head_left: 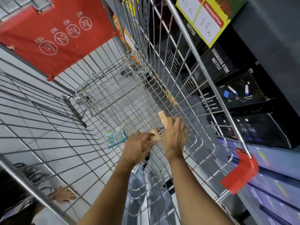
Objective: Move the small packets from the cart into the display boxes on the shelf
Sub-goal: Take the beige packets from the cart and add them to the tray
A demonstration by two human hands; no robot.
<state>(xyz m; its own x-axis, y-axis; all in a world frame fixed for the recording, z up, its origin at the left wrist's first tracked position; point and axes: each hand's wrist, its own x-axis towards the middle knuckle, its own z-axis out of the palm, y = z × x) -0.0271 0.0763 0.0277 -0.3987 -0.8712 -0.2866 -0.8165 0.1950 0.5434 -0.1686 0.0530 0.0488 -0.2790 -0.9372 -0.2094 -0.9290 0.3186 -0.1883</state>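
Both my arms reach down into a wire shopping cart. My right hand is closed around a small tan packet that sticks up above the fingers. My left hand grips another tan packet low on the cart floor, just left of the right hand. A clear pack of blue and white small packets lies flat on the cart floor, a little left of my left hand and apart from it.
Black boxes marked stainless steel bottle fill the shelf to the right of the cart. Purple boxes sit on the lower shelf. A red child-seat flap hangs at the cart's far end, and a red corner guard marks the near rim.
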